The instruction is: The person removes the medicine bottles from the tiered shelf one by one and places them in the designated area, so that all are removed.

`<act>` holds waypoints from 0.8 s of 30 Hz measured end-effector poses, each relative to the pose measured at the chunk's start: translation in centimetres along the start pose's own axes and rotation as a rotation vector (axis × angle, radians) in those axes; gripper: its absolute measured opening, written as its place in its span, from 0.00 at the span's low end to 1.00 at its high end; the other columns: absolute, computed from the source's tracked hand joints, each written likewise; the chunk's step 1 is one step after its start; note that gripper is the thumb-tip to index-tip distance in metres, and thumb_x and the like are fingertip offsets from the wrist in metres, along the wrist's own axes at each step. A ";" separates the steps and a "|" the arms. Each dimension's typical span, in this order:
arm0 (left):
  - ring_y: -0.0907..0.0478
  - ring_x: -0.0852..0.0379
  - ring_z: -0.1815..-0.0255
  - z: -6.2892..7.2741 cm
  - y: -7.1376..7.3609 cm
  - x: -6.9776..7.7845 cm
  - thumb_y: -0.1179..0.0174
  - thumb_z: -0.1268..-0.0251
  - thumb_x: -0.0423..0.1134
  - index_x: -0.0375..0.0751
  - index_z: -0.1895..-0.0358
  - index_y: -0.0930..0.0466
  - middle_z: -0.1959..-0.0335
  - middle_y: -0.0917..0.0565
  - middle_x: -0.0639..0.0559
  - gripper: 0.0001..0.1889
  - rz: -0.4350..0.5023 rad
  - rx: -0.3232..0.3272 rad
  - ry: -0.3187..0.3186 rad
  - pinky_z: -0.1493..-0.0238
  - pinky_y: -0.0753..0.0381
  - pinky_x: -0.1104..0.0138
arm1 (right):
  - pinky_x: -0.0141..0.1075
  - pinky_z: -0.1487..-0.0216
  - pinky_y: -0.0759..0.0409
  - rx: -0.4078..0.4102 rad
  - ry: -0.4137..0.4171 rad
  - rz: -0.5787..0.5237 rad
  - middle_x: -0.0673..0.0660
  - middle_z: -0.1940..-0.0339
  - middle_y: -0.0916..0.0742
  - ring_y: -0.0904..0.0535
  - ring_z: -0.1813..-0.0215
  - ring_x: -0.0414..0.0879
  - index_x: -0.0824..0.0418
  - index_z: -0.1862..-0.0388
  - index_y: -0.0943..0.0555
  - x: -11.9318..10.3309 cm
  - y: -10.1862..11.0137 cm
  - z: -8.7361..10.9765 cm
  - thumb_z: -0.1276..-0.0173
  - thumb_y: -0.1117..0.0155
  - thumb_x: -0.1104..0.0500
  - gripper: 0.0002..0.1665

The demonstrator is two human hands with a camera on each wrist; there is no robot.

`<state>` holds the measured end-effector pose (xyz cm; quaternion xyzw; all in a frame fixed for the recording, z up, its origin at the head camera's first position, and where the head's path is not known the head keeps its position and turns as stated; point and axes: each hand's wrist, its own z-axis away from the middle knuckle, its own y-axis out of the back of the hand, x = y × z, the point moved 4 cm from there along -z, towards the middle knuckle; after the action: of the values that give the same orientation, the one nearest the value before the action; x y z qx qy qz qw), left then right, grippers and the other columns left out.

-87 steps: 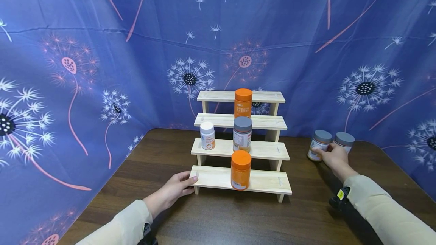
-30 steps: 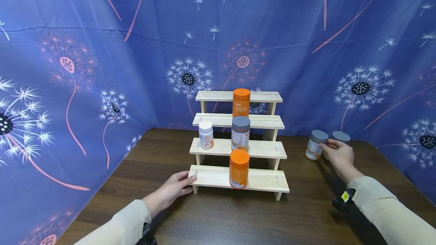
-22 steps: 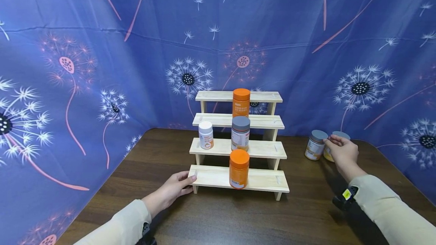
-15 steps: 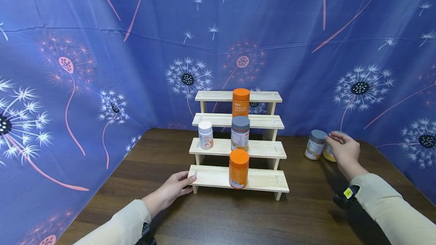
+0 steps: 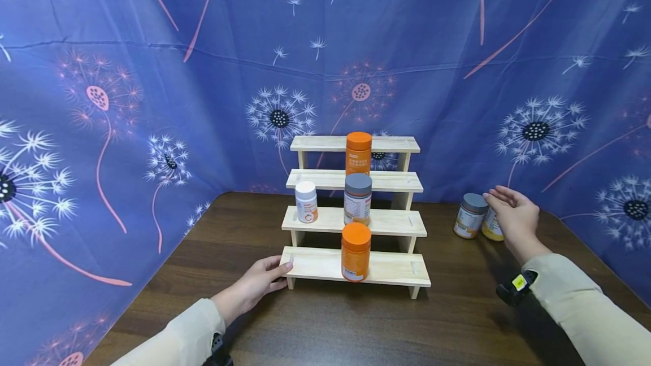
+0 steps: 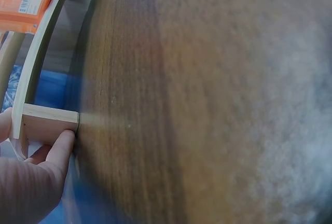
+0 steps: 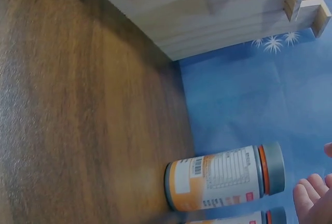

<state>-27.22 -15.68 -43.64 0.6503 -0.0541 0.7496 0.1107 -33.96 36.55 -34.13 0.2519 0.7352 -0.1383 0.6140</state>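
Note:
My left hand (image 5: pixel 256 282) grips the left end of the lowest step of a pale wooden stepped display stand (image 5: pixel 315 264). In the left wrist view its fingers (image 6: pixel 61 151) press on the stand's leg (image 6: pixel 49 123) below the board. My right hand (image 5: pixel 516 219) is raised beside a grey-lidded jar (image 5: pixel 492 227), hiding its lid in the head view. In the right wrist view, that hand (image 7: pixel 314 198) is apart from the jars, fingers loosely bent and holding nothing. Left of it stands another grey-lidded jar (image 5: pixel 470 216) with a white and orange label.
An orange jar (image 5: pixel 355 253) stands on the lowest step. On the second step are a white bottle (image 5: pixel 307 202) and a grey-lidded jar (image 5: pixel 357 202). Another orange jar (image 5: pixel 359 154) is higher up. A blue dandelion-print cloth (image 5: pixel 437 72) hangs behind the brown table (image 5: pixel 315 326).
My right hand has let go of the right-hand grey-lidded jar and risen from between the two jars, drawing slightly right. The left hand keeps its grip on the stand.

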 end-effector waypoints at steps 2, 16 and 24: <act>0.22 0.53 0.47 0.0 0.0 0.0 0.44 0.28 0.42 0.19 0.35 0.39 0.45 0.23 0.33 0.31 -0.004 0.002 0.000 0.39 0.21 0.56 | 0.13 0.67 0.24 -0.010 0.019 -0.019 0.27 0.70 0.18 0.22 0.66 0.20 0.55 0.45 0.22 -0.3 -0.3 0.1 0.36 0.31 0.57 0.21; 0.22 0.53 0.47 0.1 0.0 0.0 0.44 0.28 0.42 0.18 0.34 0.40 0.44 0.24 0.32 0.31 0.001 0.000 -0.002 0.39 0.21 0.55 | 0.12 0.62 0.23 -0.071 0.060 -0.207 0.34 0.71 0.15 0.19 0.67 0.24 0.50 0.58 0.21 -2.5 -2.7 1.2 0.36 0.34 0.67 0.13; 0.22 0.52 0.46 0.1 0.0 0.0 0.44 0.28 0.43 0.19 0.34 0.39 0.44 0.24 0.32 0.31 -0.002 -0.001 0.003 0.38 0.22 0.55 | 0.13 0.62 0.22 -0.098 0.093 -0.265 0.36 0.73 0.13 0.18 0.68 0.24 0.49 0.63 0.20 -3.2 -4.1 1.5 0.38 0.35 0.70 0.15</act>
<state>-27.08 -15.72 -43.62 0.6490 -0.0536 0.7506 0.1116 -34.58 31.74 -31.74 0.1286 0.7954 -0.1703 0.5672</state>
